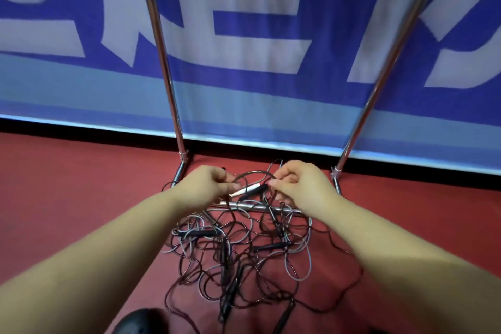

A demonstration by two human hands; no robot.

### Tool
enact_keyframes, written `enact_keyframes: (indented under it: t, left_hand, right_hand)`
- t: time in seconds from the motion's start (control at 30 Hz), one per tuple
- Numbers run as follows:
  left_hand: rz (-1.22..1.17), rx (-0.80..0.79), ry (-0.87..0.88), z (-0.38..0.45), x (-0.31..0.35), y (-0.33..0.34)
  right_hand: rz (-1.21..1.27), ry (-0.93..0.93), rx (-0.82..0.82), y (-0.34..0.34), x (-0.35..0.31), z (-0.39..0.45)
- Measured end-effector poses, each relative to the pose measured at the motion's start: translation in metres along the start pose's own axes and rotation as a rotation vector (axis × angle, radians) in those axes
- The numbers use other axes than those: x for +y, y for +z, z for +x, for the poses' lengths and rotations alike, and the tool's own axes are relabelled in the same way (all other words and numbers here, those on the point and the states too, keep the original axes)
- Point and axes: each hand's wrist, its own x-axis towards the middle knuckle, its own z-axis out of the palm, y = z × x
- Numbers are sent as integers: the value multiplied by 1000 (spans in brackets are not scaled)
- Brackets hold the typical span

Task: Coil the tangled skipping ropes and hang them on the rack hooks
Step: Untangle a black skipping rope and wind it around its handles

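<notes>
A heap of tangled skipping ropes (244,257), dark and grey cords with black handles, lies on the red floor at the foot of a chrome rack (166,68). My left hand (206,184) grips a white handle (248,188) and a dark cord loop above the heap. My right hand (301,184) pinches the same dark cord where it arches between my hands. A black handle (254,192) lies alongside the white one. The rack's hooks are out of view.
The rack's two slanted poles (387,62) rise in front of a blue and white banner (257,35). Its low crossbar (257,206) runs just under my hands. A dark shoe tip (138,320) shows at the bottom edge.
</notes>
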Motion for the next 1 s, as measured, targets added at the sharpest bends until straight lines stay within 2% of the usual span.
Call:
enact_keyframes:
  t: [0.13, 0.27, 0.37, 0.47, 0.53, 0.63, 0.67, 0.77, 0.83, 0.9, 1.0]
  left_hand:
    - [42, 28, 20, -41, 34, 8]
    - [-39, -24, 11, -74, 34, 24]
    - [-97, -121, 33, -76, 28, 29]
    - [-187, -181, 79, -70, 31, 27]
    - [-141, -186, 132, -66, 33, 22]
    - [323, -110, 185, -59, 27, 13]
    - [387, -83, 182, -57, 27, 12]
    - [290, -47, 180, -51, 26, 10]
    - [105, -45, 134, -48, 26, 8]
    - [-140, -35, 68, -46, 26, 5]
    - [-358, 41, 35, -46, 29, -2]
  right_hand:
    - [392, 63, 68, 3, -43, -38]
    - [557, 70, 143, 16, -53, -70]
    - [622, 99, 197, 19, -51, -76]
    - [522, 55, 207, 13, -58, -70]
    - [484, 24, 199, 6, -63, -65]
    - [513, 10, 210, -3, -67, -57]
    - [519, 7, 215, -4, -67, -54]
    - [540, 5, 212, 2, -69, -45]
    - [503, 38, 182, 7, -68, -39]
    - [300, 69, 111, 10, -64, -35]
    - [-141, 60, -48, 17, -56, -34]
